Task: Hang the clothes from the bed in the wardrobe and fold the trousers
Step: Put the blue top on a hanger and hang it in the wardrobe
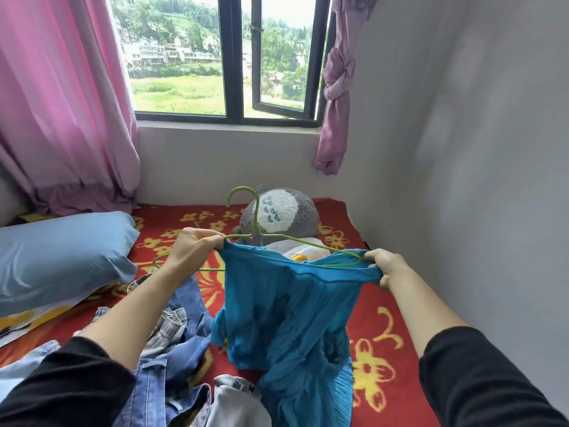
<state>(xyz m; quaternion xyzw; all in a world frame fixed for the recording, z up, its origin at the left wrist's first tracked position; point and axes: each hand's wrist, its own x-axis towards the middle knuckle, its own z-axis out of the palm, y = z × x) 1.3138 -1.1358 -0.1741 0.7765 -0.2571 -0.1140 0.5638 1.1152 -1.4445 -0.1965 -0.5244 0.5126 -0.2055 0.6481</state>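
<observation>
Centre frame: blue garment (289,306) held up over bed (381,328), green hanger (278,238) half threaded, I think. Left hand (194,245) pinches fabric edge, right hand (385,266) grips other edge plus hanger tip. Jeans pile (172,359) lower left, unfolded. Wardrobe not in shot, so early days.

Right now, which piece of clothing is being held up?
The bright blue garment: the left hand and the right hand hold its top edge up, a green hanger partly inside. The jeans and grey clothes lie on the bed.
</observation>
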